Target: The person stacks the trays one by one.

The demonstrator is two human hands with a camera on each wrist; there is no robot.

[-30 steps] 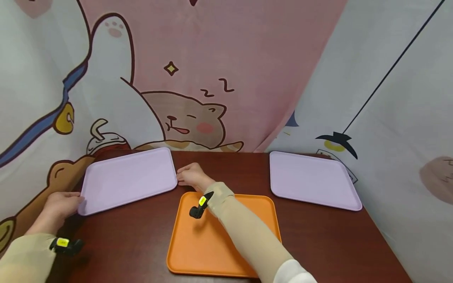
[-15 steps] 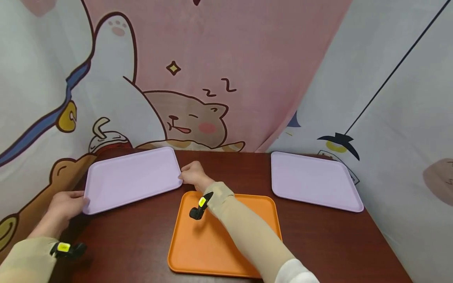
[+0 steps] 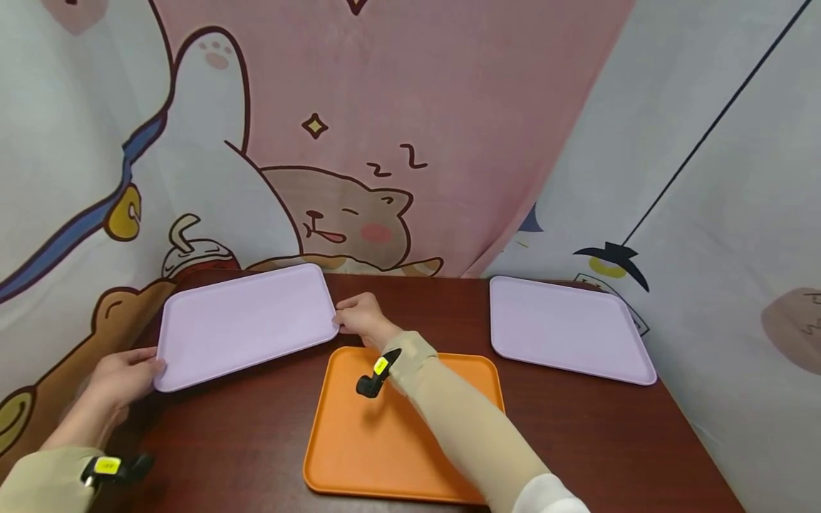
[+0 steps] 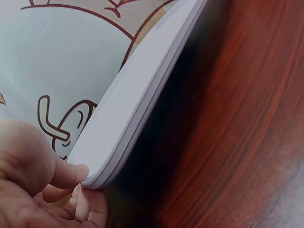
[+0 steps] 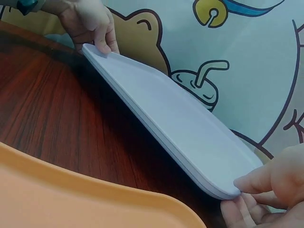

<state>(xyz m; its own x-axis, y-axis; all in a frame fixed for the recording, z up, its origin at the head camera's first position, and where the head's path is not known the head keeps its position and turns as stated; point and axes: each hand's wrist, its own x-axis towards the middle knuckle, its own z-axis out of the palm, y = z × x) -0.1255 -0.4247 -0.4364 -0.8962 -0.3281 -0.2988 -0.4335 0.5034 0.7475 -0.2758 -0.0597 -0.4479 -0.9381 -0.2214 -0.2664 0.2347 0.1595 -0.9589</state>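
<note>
Tray [image 3: 246,324], long axis left to right, right end farther.
Pinched at near-left corner by left hand [image 3: 123,377], near-right corner by right hand [image 3: 365,317].

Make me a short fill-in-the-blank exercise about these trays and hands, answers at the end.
1. The right hand pinches the held lilac tray at its right end, the left hand at its ____ end.
2. The front tray is coloured ____.
3. In the head view, the other lilac tray lies to the ____ of the front one.
Missing words: left; orange; right.
</note>
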